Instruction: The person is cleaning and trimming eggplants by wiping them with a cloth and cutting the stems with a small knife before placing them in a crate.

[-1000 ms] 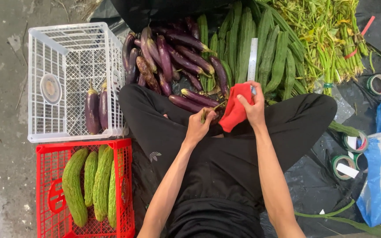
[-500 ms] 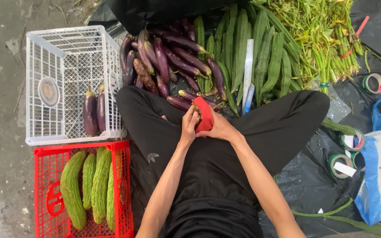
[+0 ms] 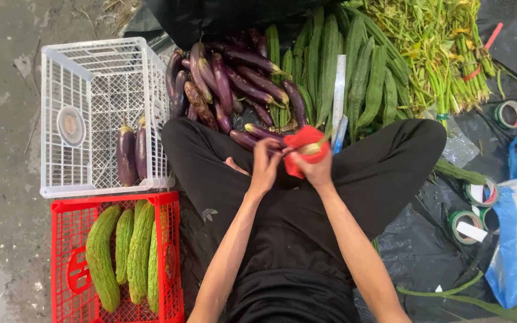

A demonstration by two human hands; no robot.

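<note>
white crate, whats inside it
Two dark purple eggplants lie against the right wall of the white crate, with a round disc on its mesh floor. Nothing covers them.

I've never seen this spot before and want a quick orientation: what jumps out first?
At centre, both hands, left hand and right hand, grip a red cloth over the person's crossed legs. Just beyond lies a pile of purple eggplants, with two more in the white crate on the left. Below that, a red crate holds bitter gourds.
</note>
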